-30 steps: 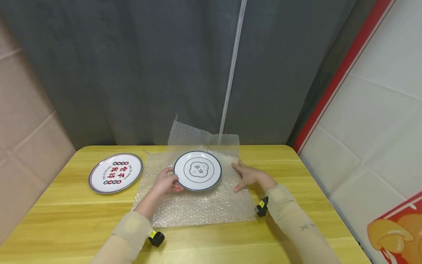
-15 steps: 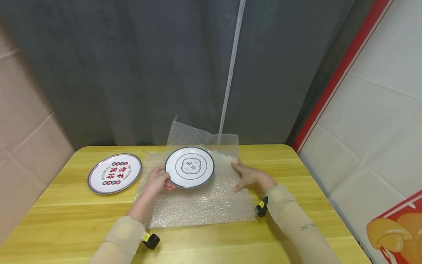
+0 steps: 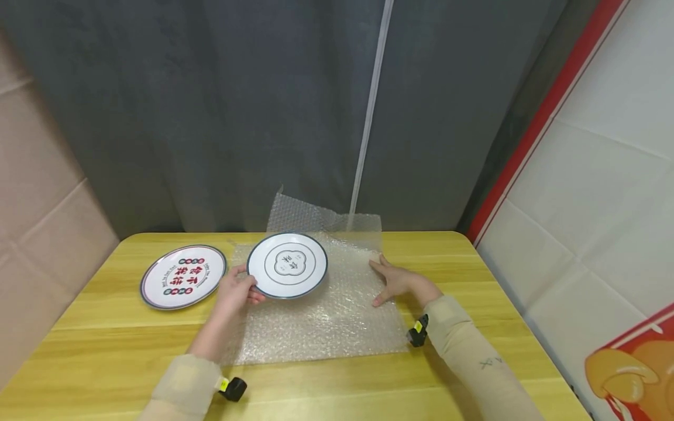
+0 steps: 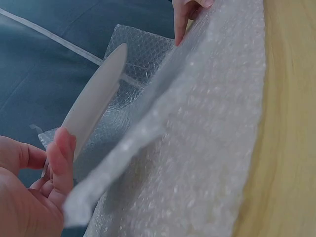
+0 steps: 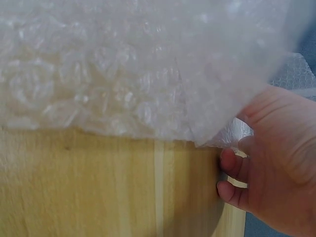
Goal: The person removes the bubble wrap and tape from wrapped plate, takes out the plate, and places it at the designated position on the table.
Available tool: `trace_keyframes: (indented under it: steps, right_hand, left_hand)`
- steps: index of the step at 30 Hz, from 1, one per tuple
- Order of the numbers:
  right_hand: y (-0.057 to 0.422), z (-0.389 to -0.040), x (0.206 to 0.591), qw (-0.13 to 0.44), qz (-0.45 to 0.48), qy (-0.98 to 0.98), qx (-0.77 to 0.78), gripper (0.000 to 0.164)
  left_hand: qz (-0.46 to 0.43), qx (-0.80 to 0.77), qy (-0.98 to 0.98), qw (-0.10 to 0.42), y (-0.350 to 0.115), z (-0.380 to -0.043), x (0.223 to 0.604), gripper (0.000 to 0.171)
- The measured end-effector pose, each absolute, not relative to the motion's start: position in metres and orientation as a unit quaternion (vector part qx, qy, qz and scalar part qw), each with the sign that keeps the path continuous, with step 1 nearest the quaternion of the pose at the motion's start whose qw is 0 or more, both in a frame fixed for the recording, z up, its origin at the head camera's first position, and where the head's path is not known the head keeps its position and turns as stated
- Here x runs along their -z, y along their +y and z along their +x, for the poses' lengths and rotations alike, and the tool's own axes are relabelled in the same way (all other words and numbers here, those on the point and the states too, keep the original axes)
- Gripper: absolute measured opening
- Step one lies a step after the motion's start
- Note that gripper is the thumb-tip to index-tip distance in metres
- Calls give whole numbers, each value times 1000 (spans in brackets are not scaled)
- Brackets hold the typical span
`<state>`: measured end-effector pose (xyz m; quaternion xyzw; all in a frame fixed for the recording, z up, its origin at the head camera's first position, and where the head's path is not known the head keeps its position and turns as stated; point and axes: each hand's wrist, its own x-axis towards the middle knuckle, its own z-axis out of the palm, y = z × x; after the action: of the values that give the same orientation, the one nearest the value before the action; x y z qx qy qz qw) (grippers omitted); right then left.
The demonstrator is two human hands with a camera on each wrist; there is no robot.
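In the head view my left hand (image 3: 235, 290) holds a white plate (image 3: 286, 280) by its left rim. The plate has a blue edge and a grey flower-shaped emblem with characters. It overlaps the left part of a sheet of bubble wrap (image 3: 326, 330). From the left wrist the plate (image 4: 96, 98) appears nearly edge-on, tilted, with the thumb on one side and fingers on the other. My right hand (image 3: 397, 280) touches the right edge of the bubble wrap, thumb and forefinger spread apart. In the right wrist view, wrap hides part of that hand (image 5: 286, 158).
A second plate (image 3: 158, 286), white with red characters, lies on the wooden table (image 3: 105, 351) at the left. The far end of the bubble wrap stands up against a dark grey curtain (image 3: 237, 117) behind the table. A white wall panel (image 3: 579, 204) borders the right side.
My left hand has moved left with the plate, carrying it across the bubble wrap toward the second plate. The plate has turned slightly. My right hand stays in place.
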<state>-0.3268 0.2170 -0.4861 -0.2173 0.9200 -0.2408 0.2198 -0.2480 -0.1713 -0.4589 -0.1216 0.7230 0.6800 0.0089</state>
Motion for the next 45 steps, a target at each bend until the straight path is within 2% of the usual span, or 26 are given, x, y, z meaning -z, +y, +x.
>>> trace_keyframes:
  steps: [22,31,45]
  right_hand:
    - [219,-328,488,215,-219,920,243,116]
    - [219,-326,486,222,-217,918,245,116]
    - [219,-326,488,215,-224,917,250,116]
  left_hand:
    - [-170,-712,681,-25,-192,-234,451,65]
    - [-189,-714,673,-41,-200,-230,451,60]
    - [-216,-708,669,-65,-217,-225,447,64]
